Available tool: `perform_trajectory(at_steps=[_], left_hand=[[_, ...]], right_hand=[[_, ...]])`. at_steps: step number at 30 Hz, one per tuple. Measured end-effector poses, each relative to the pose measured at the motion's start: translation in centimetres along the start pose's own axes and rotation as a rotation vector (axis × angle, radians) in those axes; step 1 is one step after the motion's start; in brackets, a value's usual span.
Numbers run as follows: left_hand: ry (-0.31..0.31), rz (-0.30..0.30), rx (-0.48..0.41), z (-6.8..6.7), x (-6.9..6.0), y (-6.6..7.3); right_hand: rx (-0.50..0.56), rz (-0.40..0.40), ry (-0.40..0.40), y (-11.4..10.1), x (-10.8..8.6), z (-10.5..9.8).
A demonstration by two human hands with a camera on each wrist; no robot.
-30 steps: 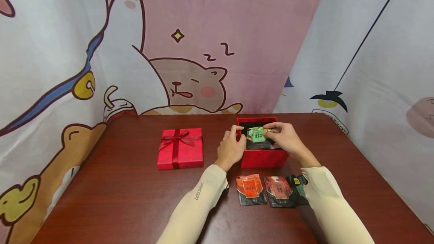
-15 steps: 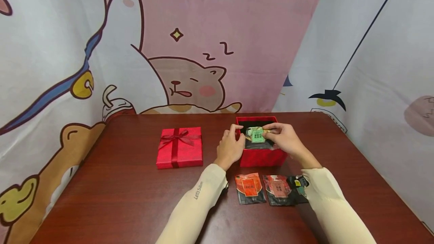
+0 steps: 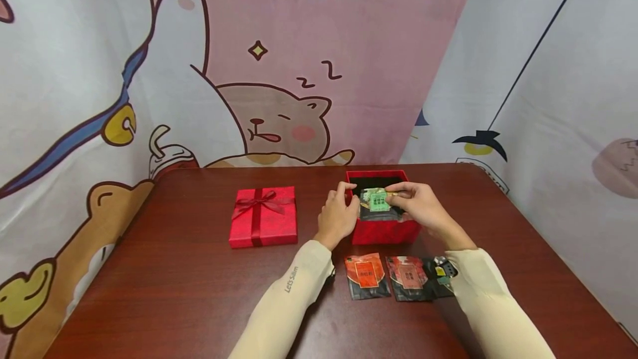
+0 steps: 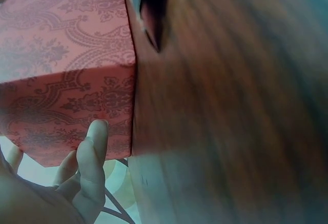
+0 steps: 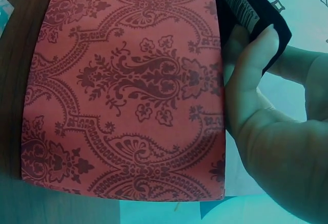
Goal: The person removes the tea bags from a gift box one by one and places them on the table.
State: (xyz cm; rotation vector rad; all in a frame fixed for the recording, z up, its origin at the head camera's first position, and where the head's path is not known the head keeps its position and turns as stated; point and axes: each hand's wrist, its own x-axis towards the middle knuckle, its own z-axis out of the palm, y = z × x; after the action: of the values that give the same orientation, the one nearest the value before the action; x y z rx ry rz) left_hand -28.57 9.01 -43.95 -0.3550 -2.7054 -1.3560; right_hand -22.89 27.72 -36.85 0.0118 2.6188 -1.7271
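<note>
A red gift box (image 3: pixel 386 232) stands lidless at the back right of the table, its patterned walls seen up close in both wrist views. My left hand (image 3: pixel 338 218) holds it at the left rim, with a finger (image 4: pixel 95 137) against the side wall in the left wrist view. At the box's opening is a black packet (image 3: pixel 377 204) with a green label. My right hand (image 3: pixel 418 206) pinches its right edge between thumb and fingers. In the right wrist view the packet's black back (image 5: pixel 271 14) shows a barcode label. The inside of the box is partly hidden.
The red lid (image 3: pixel 264 218) with a ribbon bow lies to the left. In front of the box are an orange-labelled packet (image 3: pixel 367 276) and a red-labelled packet (image 3: pixel 408 277). Another dark packet (image 3: pixel 441 288) is partly under the right wrist camera.
The packet in my right hand has shifted slightly toward me, and a little more of the dark inside shows behind it. My left hand stays at the rim. The view has drifted slightly.
</note>
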Motion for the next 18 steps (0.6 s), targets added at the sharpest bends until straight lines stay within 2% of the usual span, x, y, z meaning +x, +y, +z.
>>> perform_trajectory(at_steps=[18], left_hand=[[-0.015, 0.0, -0.024, -0.14, -0.17, 0.03]], right_hand=[[0.01, 0.003, -0.017, 0.1, -0.92, 0.04]])
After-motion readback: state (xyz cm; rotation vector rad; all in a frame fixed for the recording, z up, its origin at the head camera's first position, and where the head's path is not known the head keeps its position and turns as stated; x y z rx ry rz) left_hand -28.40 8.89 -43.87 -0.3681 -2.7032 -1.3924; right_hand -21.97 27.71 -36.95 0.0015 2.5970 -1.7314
